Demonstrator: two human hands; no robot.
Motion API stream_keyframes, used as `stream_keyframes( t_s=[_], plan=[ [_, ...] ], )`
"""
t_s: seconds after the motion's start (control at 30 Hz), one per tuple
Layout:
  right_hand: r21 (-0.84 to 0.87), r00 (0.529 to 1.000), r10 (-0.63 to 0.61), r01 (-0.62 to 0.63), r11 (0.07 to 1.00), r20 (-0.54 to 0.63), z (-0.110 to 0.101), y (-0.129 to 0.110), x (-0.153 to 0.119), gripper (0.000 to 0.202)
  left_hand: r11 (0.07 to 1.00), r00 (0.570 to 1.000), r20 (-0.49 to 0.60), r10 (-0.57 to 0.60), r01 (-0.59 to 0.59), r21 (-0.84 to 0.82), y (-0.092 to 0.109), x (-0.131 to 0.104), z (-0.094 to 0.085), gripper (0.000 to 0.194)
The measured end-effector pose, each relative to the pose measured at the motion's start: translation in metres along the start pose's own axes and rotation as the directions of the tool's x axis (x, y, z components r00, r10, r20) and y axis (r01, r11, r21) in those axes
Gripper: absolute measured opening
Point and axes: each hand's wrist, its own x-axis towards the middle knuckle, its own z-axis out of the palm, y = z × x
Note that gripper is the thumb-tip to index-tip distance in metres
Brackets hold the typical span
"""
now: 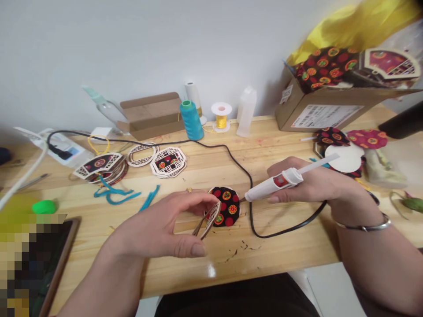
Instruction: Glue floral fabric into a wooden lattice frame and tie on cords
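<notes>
My right hand grips a white hot glue gun, its nozzle pointing left, with a glue stick jutting from its back end. The nozzle tip is at the right edge of a round piece covered in black patterned fabric, which lies on the wooden table. My left hand is closed on a thin wooden lattice piece, held tilted at the left edge of the fabric piece. Its fingertips partly hide both pieces, so I cannot tell whether they touch.
Behind my hands, lattice pieces, a blue thread cone and a yellow thread spool stand or lie. A black cord loops across the table. A cardboard box with fabric sits at back right; a tablet lies left.
</notes>
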Motion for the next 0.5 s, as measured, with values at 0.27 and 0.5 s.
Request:
stream_keyframes(
  t_s=[0.27, 0.5],
  plan=[
    [0.069, 0.989, -0.091, 0.084, 0.994, 0.115, 0.008, -0.012, 0.006, 0.031, 0.998, 0.998, 0.006, -0.069, 0.069, 0.003, 0.002, 0.000, 0.001, 0.073],
    [0.080, 0.983, -0.103, 0.091, 0.993, 0.154, 0.019, -0.015, 0.012, 0.031, 0.999, 0.999, 0.009, -0.041, 0.041, 0.007, 0.000, 0.000, 0.002, 0.071]
  ],
)
